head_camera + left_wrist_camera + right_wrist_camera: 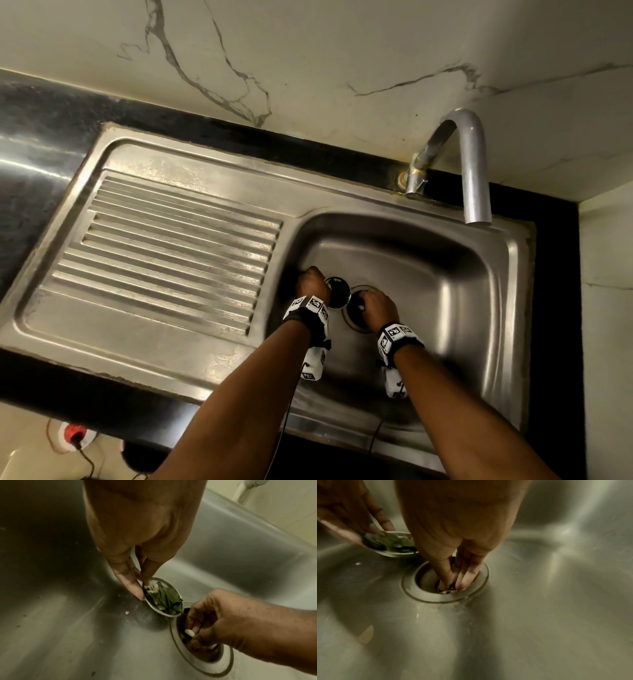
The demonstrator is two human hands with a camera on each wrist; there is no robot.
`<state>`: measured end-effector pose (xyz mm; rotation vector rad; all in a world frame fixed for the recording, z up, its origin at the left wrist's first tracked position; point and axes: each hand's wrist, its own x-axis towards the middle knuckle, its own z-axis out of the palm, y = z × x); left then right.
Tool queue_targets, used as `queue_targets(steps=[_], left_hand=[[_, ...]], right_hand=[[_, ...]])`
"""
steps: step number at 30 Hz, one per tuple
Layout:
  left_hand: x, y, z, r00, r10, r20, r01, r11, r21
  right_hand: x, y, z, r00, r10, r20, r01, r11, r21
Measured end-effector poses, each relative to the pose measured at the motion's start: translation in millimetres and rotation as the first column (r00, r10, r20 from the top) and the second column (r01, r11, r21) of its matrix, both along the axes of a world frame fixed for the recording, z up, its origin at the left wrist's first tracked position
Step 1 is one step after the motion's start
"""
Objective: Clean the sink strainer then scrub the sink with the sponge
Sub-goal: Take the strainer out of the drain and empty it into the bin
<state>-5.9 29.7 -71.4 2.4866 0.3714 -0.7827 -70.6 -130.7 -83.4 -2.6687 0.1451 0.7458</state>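
The steel sink strainer (337, 294) is out of the drain and tilted. My left hand (313, 284) pinches its rim. In the left wrist view the strainer (161, 613) holds green leaves (166, 597) and white bits, with my left hand (143, 588) at its upper edge. My right hand (371, 305) reaches into the open drain (356, 325). Its fingertips (190, 626) pinch a white food scrap (189, 632) inside the drain cup (224, 662). The right wrist view shows my right hand (452, 584) deep in the drain (426, 596), the strainer (393, 555) just left of it. No sponge is in view.
The steel basin (445, 274) surrounds both hands. A ribbed drainboard (171, 246) lies to the left. A curved faucet (471, 164) overhangs the basin's far right. A small crumb (126, 613) lies on the basin floor. Black counter and a marble wall border the sink.
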Motion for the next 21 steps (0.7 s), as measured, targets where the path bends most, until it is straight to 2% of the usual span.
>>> queue_targets(steps=[4, 7, 10, 13, 16, 19, 21], left_hand=[[1.5, 3.9, -6.1, 0.999, -0.047, -0.001, 0.047, 0.998, 0.042], [1.7, 6.0, -7.2, 0.998, -0.062, -0.006, 0.062, 0.996, 0.066], [3.4, 8.3, -5.5, 0.998, -0.061, -0.018, 0.062, 0.995, 0.074], [4.3, 8.6, -1.0, 0.997, -0.061, -0.038, 0.063, 0.995, 0.081], [3.8, 5.2, 10.4, 0.996, -0.061, -0.066, 0.065, 0.996, 0.060], [5.2, -0.3, 26.0, 0.996, -0.073, -0.054, 0.073, 0.997, 0.003], [3.8, -3.3, 38.5, 0.996, -0.074, -0.043, 0.073, 0.997, -0.017]], right_hand=[[-1.8, 0.7, -3.3, 0.994, 0.094, 0.061, -0.092, 0.995, -0.033], [-0.2, -0.8, -6.5, 0.988, 0.150, 0.042, -0.148, 0.988, -0.043], [5.4, -3.3, -3.4, 0.992, 0.124, -0.005, -0.124, 0.991, -0.041], [7.5, -8.6, 5.3, 0.999, -0.040, -0.026, 0.040, 0.999, -0.019], [1.8, -17.8, 12.2, 0.974, -0.225, 0.000, 0.225, 0.973, 0.053], [-1.5, -29.0, 26.0, 0.897, -0.438, 0.059, 0.413, 0.878, 0.242], [-4.1, -33.4, 41.2, 0.853, -0.515, 0.082, 0.462, 0.818, 0.342]])
